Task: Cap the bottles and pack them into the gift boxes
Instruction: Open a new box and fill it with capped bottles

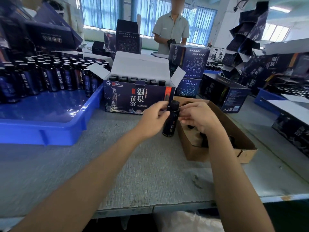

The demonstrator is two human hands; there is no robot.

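The left hand (153, 119) pinches the capped bottle (170, 124) near its neck, holding it upright between the open gift box (138, 97) and the cardboard tray (247, 144). The right hand (199, 118) lies against the bottle's far side, but it is blurred and I cannot tell whether it grips. This hand and its arm hide most of what is in the tray.

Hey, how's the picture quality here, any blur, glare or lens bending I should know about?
Head view: motion blur softens the left hand, the right hand and the bottle between them. Head view: the windows are blown out, and glare streaks the blue tray. Head view: wide-angle distortion tilts the box stacks near the edges.
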